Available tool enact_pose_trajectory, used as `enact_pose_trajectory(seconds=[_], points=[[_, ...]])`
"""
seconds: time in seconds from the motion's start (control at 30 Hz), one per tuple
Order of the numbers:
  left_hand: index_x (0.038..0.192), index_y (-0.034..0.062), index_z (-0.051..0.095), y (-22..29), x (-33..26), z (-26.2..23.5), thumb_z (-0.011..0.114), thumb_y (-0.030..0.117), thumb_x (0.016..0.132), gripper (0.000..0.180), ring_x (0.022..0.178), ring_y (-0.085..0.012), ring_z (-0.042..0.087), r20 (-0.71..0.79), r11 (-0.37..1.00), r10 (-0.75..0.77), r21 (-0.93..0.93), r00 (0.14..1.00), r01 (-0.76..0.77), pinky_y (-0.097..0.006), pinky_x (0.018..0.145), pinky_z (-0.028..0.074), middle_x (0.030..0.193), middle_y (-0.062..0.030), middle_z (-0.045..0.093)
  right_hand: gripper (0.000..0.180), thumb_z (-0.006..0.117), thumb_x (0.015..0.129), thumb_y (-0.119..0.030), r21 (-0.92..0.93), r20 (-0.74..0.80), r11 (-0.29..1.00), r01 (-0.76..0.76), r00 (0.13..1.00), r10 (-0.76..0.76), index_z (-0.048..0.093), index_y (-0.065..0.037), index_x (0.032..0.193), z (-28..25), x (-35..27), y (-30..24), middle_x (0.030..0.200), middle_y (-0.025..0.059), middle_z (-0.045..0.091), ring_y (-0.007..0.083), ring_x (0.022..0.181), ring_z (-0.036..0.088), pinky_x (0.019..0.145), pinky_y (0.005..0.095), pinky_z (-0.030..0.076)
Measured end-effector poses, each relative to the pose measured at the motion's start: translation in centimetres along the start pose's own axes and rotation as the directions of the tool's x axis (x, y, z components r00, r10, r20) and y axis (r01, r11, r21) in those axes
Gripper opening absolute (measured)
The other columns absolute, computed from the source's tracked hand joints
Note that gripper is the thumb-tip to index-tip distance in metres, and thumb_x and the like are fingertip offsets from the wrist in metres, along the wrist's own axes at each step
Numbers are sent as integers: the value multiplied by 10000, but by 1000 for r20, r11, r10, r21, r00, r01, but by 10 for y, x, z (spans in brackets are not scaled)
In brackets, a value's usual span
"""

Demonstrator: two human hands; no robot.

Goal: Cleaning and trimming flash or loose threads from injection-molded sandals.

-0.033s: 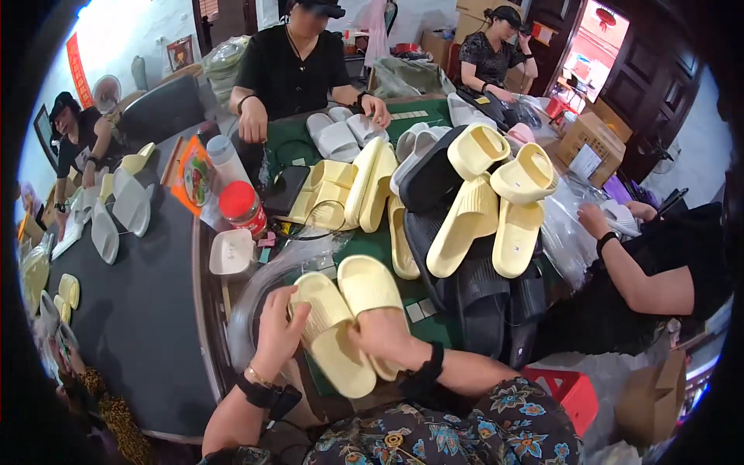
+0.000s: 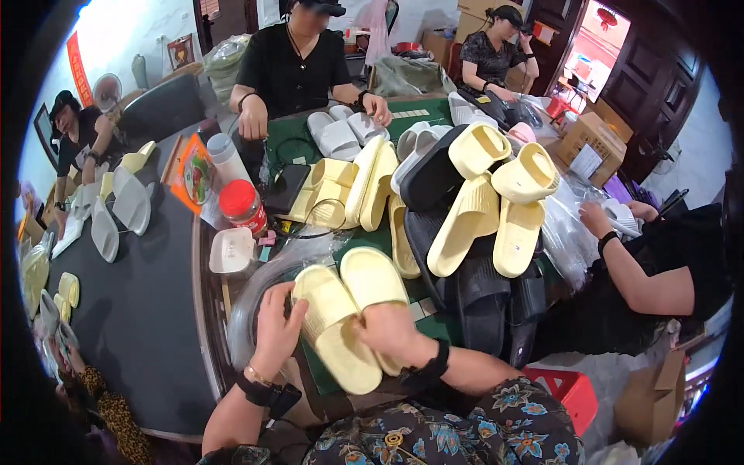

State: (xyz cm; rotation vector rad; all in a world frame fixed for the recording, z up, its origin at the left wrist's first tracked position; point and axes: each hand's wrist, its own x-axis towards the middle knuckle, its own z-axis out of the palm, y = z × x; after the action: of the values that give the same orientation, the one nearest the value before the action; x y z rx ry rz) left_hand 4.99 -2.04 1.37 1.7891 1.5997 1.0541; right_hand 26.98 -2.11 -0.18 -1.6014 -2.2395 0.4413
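Observation:
A pair of pale yellow slippers stands tilted in front of me: a left slipper [image 2: 346, 363] and a right slipper [image 2: 372, 277], side by side. My right hand [image 2: 394, 335] is closed at the right slipper's foot opening, its fingertips by the inner edges where the two meet; part of its grip is hidden. Along the outer edge of the left slipper is my left hand [image 2: 273, 329], thumb apart from the fingers, touching or nearly touching the strap's side. Clear plastic bags [image 2: 249, 306] lie beyond my left hand.
Yellow slippers [image 2: 466, 225] are piled on black slippers [image 2: 484, 306] to the right. Farther back are more yellow slippers [image 2: 329, 186] and grey slippers [image 2: 335, 136]. A red-lidded jar [image 2: 242, 203] and white container [image 2: 232, 250] stand left. Co-workers sit around the tables.
The pair has moved slightly up and right with my right hand. My left hand's fingers have come off the left slipper's edge and straightened.

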Motion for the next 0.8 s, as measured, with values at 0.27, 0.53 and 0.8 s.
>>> enact_pose_trajectory(seconds=[0.27,0.53,0.8], points=[[1149,-14,569,-5,2,-4,633,153,875,327,1010,-315,569,-86,998,-56,-31,995,53,-363,879,450,1075,-176,586,367,648,801,-353,-139,-358,990,16,931,-65,634,-43,604,-125,1,19,555,159,583,345,501,588,509,427,483],[1130,0,588,-16,1,0,648,236,872,356,1075,-349,548,-56,1000,14,2,998,-14,-408,930,437,1105,-189,596,473,548,907,-422,-307,-569,790,-530,768,294,652,40,901,-271,98,117,920,259,650,423,883,624,761,476,485],[1160,23,567,-25,2,-9,652,219,883,350,914,-253,548,-85,1000,17,23,996,-15,-347,778,474,1097,-132,556,534,596,883,-409,-445,-428,788,-426,874,231,594,84,1089,-280,108,172,1019,312,616,446,960,596,846,482,465]])
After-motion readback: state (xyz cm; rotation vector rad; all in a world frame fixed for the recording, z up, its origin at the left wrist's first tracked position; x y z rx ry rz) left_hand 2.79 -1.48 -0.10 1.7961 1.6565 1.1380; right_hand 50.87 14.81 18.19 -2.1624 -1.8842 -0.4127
